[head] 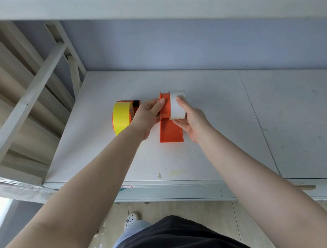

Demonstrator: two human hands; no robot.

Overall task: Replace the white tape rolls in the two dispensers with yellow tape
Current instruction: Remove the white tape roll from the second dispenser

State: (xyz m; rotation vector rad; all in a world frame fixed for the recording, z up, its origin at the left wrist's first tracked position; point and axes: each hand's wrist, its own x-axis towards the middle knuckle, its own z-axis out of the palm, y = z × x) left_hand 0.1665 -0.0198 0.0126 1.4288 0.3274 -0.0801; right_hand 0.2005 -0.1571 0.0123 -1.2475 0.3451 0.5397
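White tape roll sits at the middle of the frame, against the right side of an orange dispenser that lies on the pale desk. My right hand is wrapped around the roll, fingertip on its top edge and thumb beneath it. My left hand pinches the dispenser's upright orange wall. Just left of that hand, partly hidden behind it, a second dispenser carries a yellow tape roll. Scuffs and stains mark the desk. A blue-grey wall rises behind it, a pale metal frame crosses the upper left, and beige floor shows below.
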